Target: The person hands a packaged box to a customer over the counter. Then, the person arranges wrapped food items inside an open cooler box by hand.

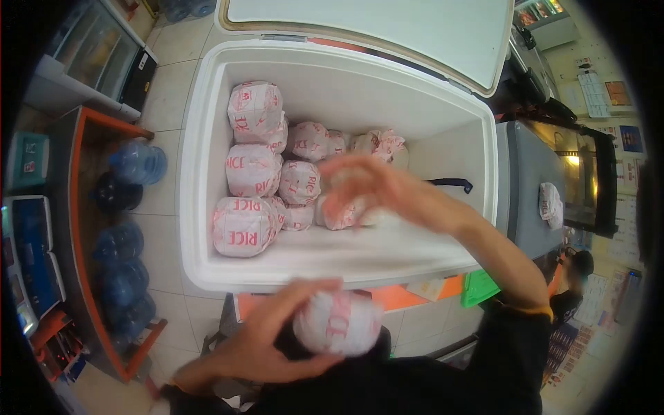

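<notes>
My left hand [266,340] is wrapped around a paper-wrapped rice pack [337,324], white with red lettering, held in front of the cooler near my body. Over the open white cooler [200,270] is my right hand [377,188], blurred, its fingers curved and apart with nothing visibly held. Beneath its fingers lies a wrapped rice pack [339,214], partly hidden. Several more rice packs are piled in the cooler's left half, among them a large one [243,227] in the near left corner and another [300,182] just left of my right fingers.
The cooler's lid [373,21] stands raised at the far side. A dark blue handle-like item [453,184] lies inside on the right. A wrapped pack [550,206] sits on a grey surface [536,173]. Water jugs [138,162] fill a shelf at left. A person [575,277] is at far right.
</notes>
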Demonstrator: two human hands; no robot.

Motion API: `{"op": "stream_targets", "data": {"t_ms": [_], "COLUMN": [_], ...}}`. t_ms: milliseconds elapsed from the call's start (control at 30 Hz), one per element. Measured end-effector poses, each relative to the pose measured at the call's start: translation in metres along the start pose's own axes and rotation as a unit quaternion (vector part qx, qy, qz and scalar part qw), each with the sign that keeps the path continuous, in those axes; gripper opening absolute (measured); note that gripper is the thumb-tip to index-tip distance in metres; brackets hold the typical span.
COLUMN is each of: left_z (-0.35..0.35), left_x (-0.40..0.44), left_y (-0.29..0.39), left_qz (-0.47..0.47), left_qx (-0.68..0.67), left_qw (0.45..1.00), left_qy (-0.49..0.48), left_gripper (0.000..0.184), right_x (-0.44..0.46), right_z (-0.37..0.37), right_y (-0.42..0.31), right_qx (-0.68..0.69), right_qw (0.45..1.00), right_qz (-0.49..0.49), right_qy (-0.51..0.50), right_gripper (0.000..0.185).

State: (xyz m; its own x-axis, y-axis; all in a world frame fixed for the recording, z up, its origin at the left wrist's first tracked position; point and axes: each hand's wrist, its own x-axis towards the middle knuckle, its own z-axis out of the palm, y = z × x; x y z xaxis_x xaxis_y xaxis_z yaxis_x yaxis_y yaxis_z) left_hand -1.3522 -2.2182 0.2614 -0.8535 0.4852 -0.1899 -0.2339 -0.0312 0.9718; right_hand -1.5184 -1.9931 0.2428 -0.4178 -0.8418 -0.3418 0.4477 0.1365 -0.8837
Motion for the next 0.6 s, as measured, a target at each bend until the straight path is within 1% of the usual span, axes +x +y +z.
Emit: {"op": "stream_targets", "data": {"t_ms": [33,67,100,133,167,200,233,267,333,367,400,433,467,500,533,567,600], "left_z": [0.002,0.004,0.000,-0.008,-0.016,-0.024,-0.036,-0.051,-0.074,-0.081,-0.085,-0.089,-0.090,-0.083,-0.079,-0.077,-0.072], "left_x": [0.011,0.022,0.036,0.051,0.065,0.079,0.092,0.104,0.130,0.149,0.168,0.184,0.196,0.205,0.212,0.212,0.207], "left_y": [0.005,0.011,0.019,0.028,0.039,0.048,0.053,0.058,0.054,0.045,0.031,0.008,-0.015,-0.026,-0.035,-0.045,-0.053], "left_qz": [0.048,0.095,0.120,0.143,0.180,0.213,0.234,0.254,0.215,0.174,0.131,0.107,0.082,0.023,-0.036,-0.034,-0.053], "left_qx": [0.024,0.048,0.158,0.266,0.402,0.528,0.570,0.610,0.617,0.607,0.592,0.614,0.635,0.652,0.665,0.666,0.685], "left_qw": [0.996,0.986,0.972,0.945,0.887,0.808,0.773,0.735,0.754,0.775,0.788,0.768,0.745,0.720,0.690,0.689,0.667], "left_qy": [0.066,0.130,0.127,0.121,0.138,0.151,0.152,0.153,0.069,-0.019,-0.107,-0.147,-0.187,-0.237,-0.284,-0.285,-0.287], "left_gripper": [0.067,0.067,0.065,0.064,0.062,0.060,0.063,0.067,0.060,0.056,0.052,0.049,0.046,0.047,0.048,0.048,0.045], "right_x": [-0.016,-0.024,-0.032,-0.037,-0.038,-0.036,-0.031,-0.022,-0.004,0.009,0.020,0.029,0.036,0.041,0.042,0.042,0.042], "right_z": [0.013,0.025,0.035,0.041,0.023,0.007,-0.006,-0.020,-0.040,-0.044,-0.034,-0.019,-0.015,-0.013,-0.016,-0.018,-0.018], "right_y": [-0.006,-0.011,-0.013,-0.014,-0.004,-0.004,-0.004,0.009,0.063,0.094,0.122,0.142,0.146,0.148,0.152,0.157,0.158], "right_qx": [0.094,0.094,-0.033,-0.158,-0.132,-0.114,-0.097,-0.098,-0.120,-0.143,-0.036,0.071,-0.067,-0.203,-0.204,-0.249,-0.292], "right_qw": [0.991,0.991,0.998,0.981,0.985,0.985,0.982,0.980,0.970,0.962,0.978,0.980,0.979,0.960,0.960,0.946,0.929], "right_qz": [0.002,-0.001,-0.053,-0.103,-0.059,-0.011,0.036,0.062,0.115,0.143,0.156,0.167,0.179,0.187,0.184,0.193,0.204], "right_qy": [-0.093,-0.095,-0.024,0.048,0.095,0.128,0.159,0.165,0.176,0.182,0.136,0.087,0.070,0.054,0.056,0.076,0.095], "right_gripper": [0.061,0.061,0.062,0.064,0.068,0.069,0.070,0.070,0.073,0.076,0.078,0.081,0.079,0.078,0.078,0.072,0.067]}}
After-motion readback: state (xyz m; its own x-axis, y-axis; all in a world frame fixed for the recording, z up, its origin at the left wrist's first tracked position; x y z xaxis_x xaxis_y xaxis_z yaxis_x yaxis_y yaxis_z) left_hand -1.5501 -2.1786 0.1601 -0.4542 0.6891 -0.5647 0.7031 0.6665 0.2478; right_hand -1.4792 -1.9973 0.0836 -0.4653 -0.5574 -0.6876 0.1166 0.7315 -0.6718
